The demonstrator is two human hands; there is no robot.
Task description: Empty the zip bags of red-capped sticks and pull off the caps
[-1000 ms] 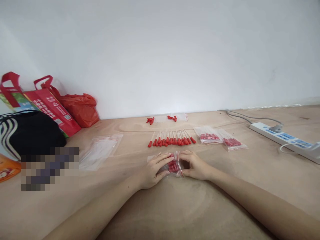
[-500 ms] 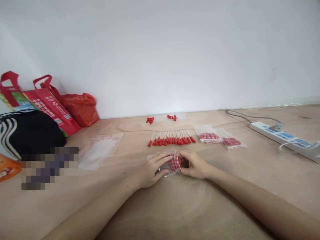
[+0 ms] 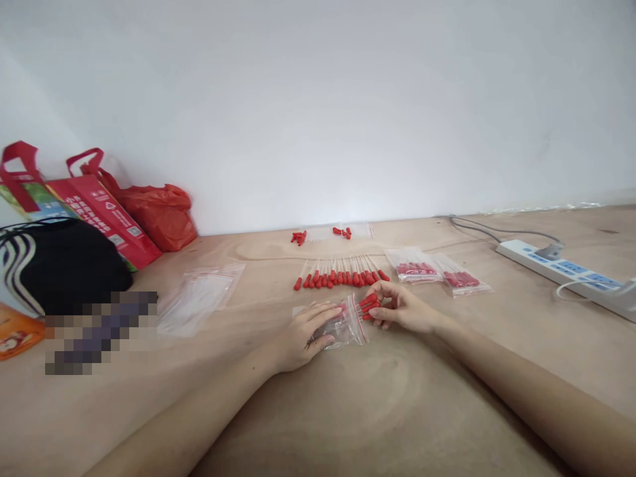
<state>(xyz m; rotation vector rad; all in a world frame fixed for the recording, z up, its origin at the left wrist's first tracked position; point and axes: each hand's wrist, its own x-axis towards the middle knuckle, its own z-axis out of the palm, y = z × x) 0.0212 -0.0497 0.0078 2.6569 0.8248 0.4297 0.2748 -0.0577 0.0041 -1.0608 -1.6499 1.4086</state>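
If the left fingers (image 3: 322,311), half-curled and holding the clear zip bag (image 3: 342,336) well short of the bench's (image 3: 397,404) far edge, grip too loosely, the bag could slip and its mouth snag the red-bulbed droppers (image 3: 369,301) that the nearly closed right fingers (image 3: 387,314) pinch.

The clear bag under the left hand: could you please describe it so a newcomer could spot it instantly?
On the wooden table, find the row of red-tipped pieces. Just nearer the camera, the clear bag lies partly under the left hand. Unlike the two filled bags farther right, it has red bulbs sticking out of its mouth, held by the right hand.
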